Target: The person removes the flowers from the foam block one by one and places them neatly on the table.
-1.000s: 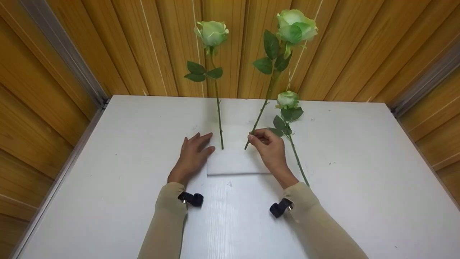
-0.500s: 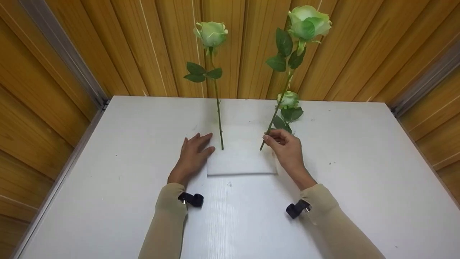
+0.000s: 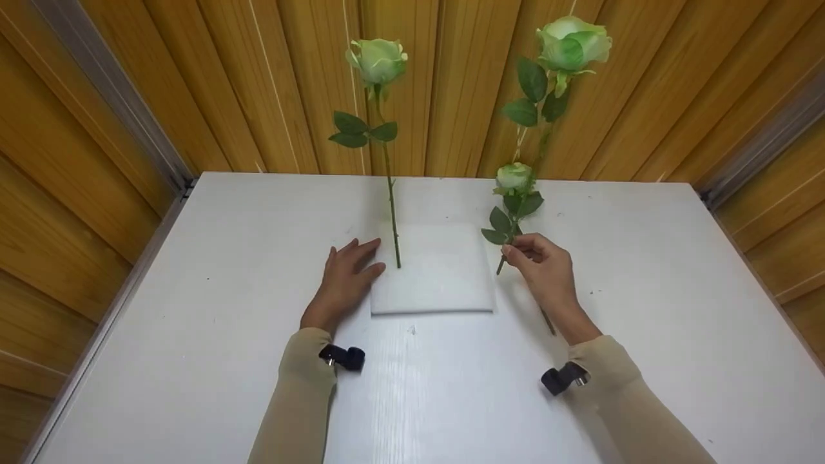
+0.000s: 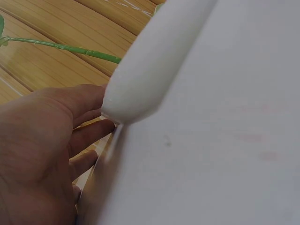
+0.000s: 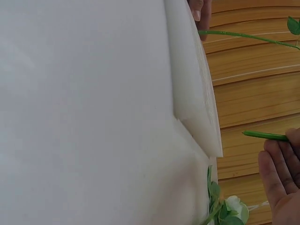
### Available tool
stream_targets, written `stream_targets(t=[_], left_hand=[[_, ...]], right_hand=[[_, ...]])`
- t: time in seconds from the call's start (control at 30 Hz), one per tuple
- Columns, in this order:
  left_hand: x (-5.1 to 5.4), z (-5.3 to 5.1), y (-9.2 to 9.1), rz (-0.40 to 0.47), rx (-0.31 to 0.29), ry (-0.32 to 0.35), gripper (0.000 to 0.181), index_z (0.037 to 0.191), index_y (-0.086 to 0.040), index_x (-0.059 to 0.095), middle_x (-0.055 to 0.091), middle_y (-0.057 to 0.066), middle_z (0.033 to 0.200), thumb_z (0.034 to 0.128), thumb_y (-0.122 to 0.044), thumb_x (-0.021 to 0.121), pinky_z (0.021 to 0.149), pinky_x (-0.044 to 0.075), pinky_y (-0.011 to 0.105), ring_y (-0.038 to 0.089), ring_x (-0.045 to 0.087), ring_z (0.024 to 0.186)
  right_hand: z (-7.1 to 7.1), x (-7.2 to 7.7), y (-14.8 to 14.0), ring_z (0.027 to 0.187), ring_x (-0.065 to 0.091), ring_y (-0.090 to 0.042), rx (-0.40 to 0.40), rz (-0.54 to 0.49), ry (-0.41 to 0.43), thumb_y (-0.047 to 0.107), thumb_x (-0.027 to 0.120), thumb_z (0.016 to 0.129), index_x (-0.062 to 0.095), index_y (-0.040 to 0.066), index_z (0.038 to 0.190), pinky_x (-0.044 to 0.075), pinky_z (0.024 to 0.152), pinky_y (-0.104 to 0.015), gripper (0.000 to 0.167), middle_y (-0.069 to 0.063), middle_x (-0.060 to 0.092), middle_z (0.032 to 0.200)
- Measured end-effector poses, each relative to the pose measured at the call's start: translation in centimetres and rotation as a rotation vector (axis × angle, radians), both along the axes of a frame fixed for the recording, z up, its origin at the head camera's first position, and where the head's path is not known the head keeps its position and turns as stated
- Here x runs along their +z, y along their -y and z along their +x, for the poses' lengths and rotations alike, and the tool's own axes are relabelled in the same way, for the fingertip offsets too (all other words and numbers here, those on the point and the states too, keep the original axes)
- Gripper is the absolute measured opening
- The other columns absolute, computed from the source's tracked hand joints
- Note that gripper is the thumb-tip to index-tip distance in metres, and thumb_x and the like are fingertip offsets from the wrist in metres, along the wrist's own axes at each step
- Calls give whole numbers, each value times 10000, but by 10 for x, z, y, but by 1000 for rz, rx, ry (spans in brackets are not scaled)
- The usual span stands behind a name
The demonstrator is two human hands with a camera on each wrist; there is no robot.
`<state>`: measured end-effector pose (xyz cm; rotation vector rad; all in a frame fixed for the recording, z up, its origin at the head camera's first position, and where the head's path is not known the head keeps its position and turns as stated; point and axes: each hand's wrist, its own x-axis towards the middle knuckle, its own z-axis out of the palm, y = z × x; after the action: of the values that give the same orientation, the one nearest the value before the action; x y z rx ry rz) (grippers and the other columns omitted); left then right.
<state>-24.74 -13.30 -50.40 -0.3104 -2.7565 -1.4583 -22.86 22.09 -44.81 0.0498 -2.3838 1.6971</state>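
A pale green rose (image 3: pixel 378 62) stands upright with its stem in the left part of a white foam block (image 3: pixel 445 283). My left hand (image 3: pixel 343 281) rests at the block's left side, fingers extended; in the left wrist view its fingertips touch the foam edge (image 4: pixel 136 79). Right of the block, my right hand (image 3: pixel 546 270) pinches a second, larger rose (image 3: pixel 572 46) low on its stem. The bare stem end (image 5: pixel 265 136) sticks out past the fingertips in the right wrist view, apart from the foam. This rose leans to the right.
A third, smaller rose (image 3: pixel 514 176) lies on the white table (image 3: pixel 644 277) behind my right hand, its stem partly hidden by that hand. Wood-patterned panels (image 3: pixel 445 96) rise behind the table's far edge. Each sleeve carries a black wrist camera (image 3: pixel 564 378).
My right hand has moved right with its rose, from over the foam block to beyond its right edge. The left hand and the standing rose look practically unmoved.
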Motion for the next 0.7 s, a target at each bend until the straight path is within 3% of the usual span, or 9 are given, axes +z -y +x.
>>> stream_targets(t=[0.3, 0.7], left_hand=[[0, 0, 1, -16, -7, -25, 521, 1538, -102, 576, 570, 100, 1548, 1055, -273, 668, 1311, -56, 437, 315, 318, 1563], [0, 0, -1, -3, 0, -20, 523, 1538, -115, 580, 554, 87, 1566, 1052, -284, 672, 1308, -69, 421, 304, 314, 1566]], right_hand=[[6, 0, -25, 886, 730, -98, -20, 59, 53, 212, 779, 1003, 735, -30, 1157, 578, 796, -179, 291, -138, 784, 1029], [13, -4, -59, 865, 736, -74, -33, 33, 74, 125, 778, 994, 715, -86, 1178, 610, 825, -191, 288, -156, 780, 1056]])
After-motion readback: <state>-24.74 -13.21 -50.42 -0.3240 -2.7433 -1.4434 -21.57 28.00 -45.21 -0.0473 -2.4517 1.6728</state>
